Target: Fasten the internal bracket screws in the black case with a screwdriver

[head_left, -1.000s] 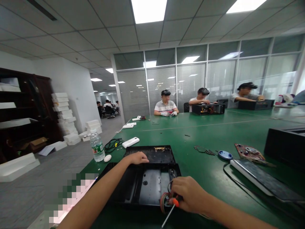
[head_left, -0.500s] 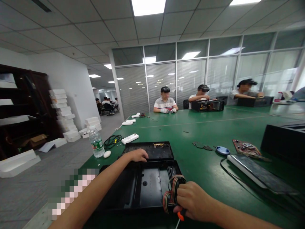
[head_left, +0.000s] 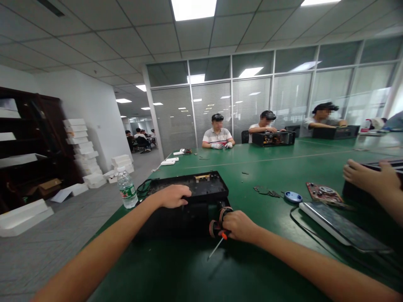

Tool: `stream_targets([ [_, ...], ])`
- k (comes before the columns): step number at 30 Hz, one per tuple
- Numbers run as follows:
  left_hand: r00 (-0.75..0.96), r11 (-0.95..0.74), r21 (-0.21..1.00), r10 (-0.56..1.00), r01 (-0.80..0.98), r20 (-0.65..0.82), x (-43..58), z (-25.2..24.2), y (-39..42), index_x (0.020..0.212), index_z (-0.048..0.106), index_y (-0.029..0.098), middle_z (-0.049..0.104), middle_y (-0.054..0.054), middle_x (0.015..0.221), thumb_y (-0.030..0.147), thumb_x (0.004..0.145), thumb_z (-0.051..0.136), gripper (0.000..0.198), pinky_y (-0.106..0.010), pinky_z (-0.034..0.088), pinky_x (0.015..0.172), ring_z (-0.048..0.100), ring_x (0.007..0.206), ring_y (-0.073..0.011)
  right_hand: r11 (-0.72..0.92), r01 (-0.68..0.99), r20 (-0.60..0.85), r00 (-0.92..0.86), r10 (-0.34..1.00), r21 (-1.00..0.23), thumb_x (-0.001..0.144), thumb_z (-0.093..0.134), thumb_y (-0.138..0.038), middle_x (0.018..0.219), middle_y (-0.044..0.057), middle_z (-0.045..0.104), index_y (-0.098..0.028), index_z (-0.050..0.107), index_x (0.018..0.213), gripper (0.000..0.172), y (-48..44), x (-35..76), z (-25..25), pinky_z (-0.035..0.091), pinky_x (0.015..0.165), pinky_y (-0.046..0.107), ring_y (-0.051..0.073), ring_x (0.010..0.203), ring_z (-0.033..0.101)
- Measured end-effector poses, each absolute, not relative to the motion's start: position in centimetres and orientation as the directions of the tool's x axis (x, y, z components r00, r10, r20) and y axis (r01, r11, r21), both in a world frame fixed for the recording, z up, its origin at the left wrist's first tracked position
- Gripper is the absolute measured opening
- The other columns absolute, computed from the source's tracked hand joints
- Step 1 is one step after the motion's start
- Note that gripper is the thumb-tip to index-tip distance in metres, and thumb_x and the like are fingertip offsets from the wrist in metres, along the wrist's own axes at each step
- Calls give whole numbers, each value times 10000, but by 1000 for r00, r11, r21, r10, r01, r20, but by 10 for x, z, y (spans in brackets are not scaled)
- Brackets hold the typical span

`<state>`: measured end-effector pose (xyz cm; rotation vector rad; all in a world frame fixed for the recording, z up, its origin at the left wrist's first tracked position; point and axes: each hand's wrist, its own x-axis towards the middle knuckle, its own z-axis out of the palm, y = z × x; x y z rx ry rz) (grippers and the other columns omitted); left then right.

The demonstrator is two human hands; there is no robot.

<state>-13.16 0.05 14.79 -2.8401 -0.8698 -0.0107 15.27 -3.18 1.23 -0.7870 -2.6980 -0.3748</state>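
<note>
Black case [head_left: 204, 197] sits right in front, long axis running left-right, from under the left forearm to just beside the right hand [head_left: 238, 226]. Left hand [head_left: 175, 196] is nearer its middle, laid on top with fingers bent; can't tell if it's pinching an edge. Right hand is closed around a screwdriver [head_left: 223, 236], shaft pointing down toward the wearer, at the case's right end against looped wires [head_left: 214, 229]; can't tell if it grips those too. Near side of case too dark to read. Green desk [head_left: 176, 272] underneath. Bottle [head_left: 126, 191] beyond the left forearm; blue dish [head_left: 293, 197], circuit board [head_left: 325, 193] and flat slab [head_left: 333, 226] right of the right hand. Far right, someone else's hand [head_left: 371, 178] is on a black box [head_left: 354, 195]. Three people [head_left: 218, 136] across the desk, glass wall [head_left: 210, 98] behind.
</note>
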Motion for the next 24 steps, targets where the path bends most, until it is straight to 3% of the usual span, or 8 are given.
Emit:
stream_targets([
  [6,846,-843,-113,532,526,-33,-131,165,-82,745,504,170,542,7,818,189,780,592,96,-231,380,675,538,768,-140,806,580,522,-728,446,120,843,478,-339,884,93,647,-173,657,863,246,13,158,10,428,706,298,208,824,568],
  [10,849,-854,-68,521,516,-90,-132,145,-115,723,486,172,544,16,802,169,758,615,133,-231,380,633,541,723,-127,858,489,513,-783,353,156,874,446,-325,833,85,636,-167,638,855,250,22,208,13,437,723,311,195,799,553],
  [12,853,-860,-52,510,507,-109,-133,133,-124,715,481,171,546,15,799,159,747,621,144,-234,382,616,542,711,-128,822,564,593,-690,416,78,876,453,-355,828,83,635,-173,630,822,260,23,233,15,441,729,315,192,794,556],
  [15,858,-865,-39,500,500,-117,-131,116,-130,708,480,169,553,10,803,142,729,627,151,-238,386,605,548,709,-135,759,636,694,-484,533,-140,893,417,-358,834,76,639,-181,622,826,278,20,246,18,454,736,304,178,795,576],
  [17,860,-869,-34,495,494,-123,-129,106,-131,707,490,171,560,10,801,141,720,630,144,-242,390,599,554,707,-141,768,601,672,-476,568,-223,891,421,-356,893,72,644,-188,623,883,263,15,234,19,456,770,298,172,837,586],
  [20,869,-880,-22,472,474,-145,-126,91,-131,705,511,181,574,10,793,170,713,638,128,-252,393,582,560,699,-150,804,543,555,-603,573,-241,875,455,-367,1011,71,633,-195,610,1001,264,5,201,16,437,835,295,174,944,572],
  [24,870,-880,7,469,475,-154,-126,75,-128,716,548,193,587,-1,793,191,727,625,77,-255,398,585,564,707,-156,751,615,443,-618,649,-243,865,468,-387,1005,68,639,-192,613,1014,285,-3,173,7,427,833,310,191,938,576],
])
